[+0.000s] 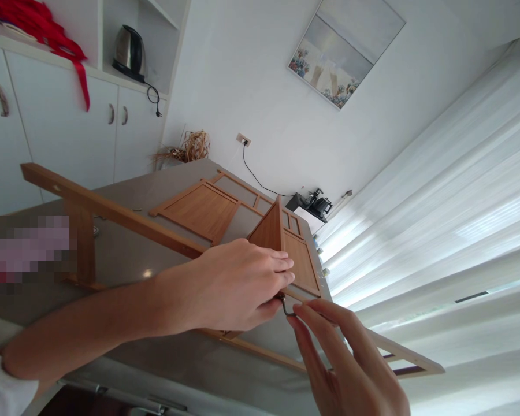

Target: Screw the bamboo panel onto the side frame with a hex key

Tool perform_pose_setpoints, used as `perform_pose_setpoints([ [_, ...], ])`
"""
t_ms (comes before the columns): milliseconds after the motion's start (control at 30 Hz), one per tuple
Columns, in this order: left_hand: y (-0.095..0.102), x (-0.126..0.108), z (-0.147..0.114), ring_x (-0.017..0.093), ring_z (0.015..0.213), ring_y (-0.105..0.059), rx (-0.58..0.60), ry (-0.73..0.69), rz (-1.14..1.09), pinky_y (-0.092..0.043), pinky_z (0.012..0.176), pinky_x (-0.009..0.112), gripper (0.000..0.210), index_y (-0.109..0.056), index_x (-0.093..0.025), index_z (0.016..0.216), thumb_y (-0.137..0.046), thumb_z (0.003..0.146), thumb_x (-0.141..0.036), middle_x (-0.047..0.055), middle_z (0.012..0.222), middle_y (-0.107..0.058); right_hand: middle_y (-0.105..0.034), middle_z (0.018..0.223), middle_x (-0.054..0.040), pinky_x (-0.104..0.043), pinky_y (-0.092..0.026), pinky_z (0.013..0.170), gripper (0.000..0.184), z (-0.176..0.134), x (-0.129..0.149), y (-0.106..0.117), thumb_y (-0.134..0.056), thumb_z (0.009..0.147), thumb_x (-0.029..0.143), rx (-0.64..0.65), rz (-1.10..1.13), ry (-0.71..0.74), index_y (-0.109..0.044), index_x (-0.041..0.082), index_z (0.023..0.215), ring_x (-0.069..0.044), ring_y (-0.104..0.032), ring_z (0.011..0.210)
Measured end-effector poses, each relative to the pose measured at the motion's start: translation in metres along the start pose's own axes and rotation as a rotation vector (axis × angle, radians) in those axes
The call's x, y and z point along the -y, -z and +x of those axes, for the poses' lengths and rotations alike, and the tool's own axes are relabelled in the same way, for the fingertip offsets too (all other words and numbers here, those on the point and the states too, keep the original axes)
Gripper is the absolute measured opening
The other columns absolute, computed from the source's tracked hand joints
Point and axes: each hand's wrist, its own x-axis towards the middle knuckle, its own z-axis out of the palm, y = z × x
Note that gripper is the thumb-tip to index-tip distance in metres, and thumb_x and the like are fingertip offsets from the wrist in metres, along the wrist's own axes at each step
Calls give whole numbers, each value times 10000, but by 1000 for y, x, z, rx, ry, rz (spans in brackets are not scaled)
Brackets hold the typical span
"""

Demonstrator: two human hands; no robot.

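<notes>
My right hand [346, 352] pinches the bent end of a hex key [287, 308] between thumb and fingers. The key's other end meets a small dark fitting beside my left thumb; the exact contact is too small to make out. My left hand [242, 283] is closed over the joint of a wooden furniture frame [121, 211], its fingers reaching toward the key and hiding much of the joint. One long bar of this frame runs to the upper left, and a slatted end [416, 364] sticks out at the right. Behind my left hand stands an upright wooden panel [271, 228].
On the grey table [134, 260] lie a flat wooden panel [199, 211] and another panelled piece [301, 263]. A black appliance [318, 202] is beyond the far end. White curtains [459, 231] hang at the right. A kettle [130, 52] stands in the shelf. A patch at left is pixelated.
</notes>
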Motion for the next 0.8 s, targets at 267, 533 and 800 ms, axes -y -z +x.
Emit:
perform_pose_setpoints([
  [267, 1, 0, 0, 189, 1372, -600, 10, 6, -16, -560, 981, 284, 367, -675, -150, 1342, -543, 1029, -290, 39, 1460, -658, -716, 1020, -43, -201, -562, 799, 122, -1, 4, -1, -662, 984, 143, 0, 5, -1, -706, 190, 1087, -105, -713, 849],
  [533, 3, 0, 0, 187, 1371, -601, 12, -5, -25, -563, 962, 288, 370, -673, -142, 1346, -535, 1039, -297, 37, 1452, -664, -726, 1014, -47, -245, -547, 811, 124, 0, 9, 1, -656, 986, 151, 6, -68, 29, -704, 185, 1096, -134, -733, 849],
  [800, 2, 0, 0, 181, 1377, -595, 15, -2, -10, -555, 946, 288, 387, -664, -146, 1367, -526, 1046, -312, 32, 1465, -653, -716, 1033, -39, -225, -527, 826, 145, 1, 9, 0, -678, 972, 125, 7, -48, 3, -702, 194, 1098, -116, -712, 874],
])
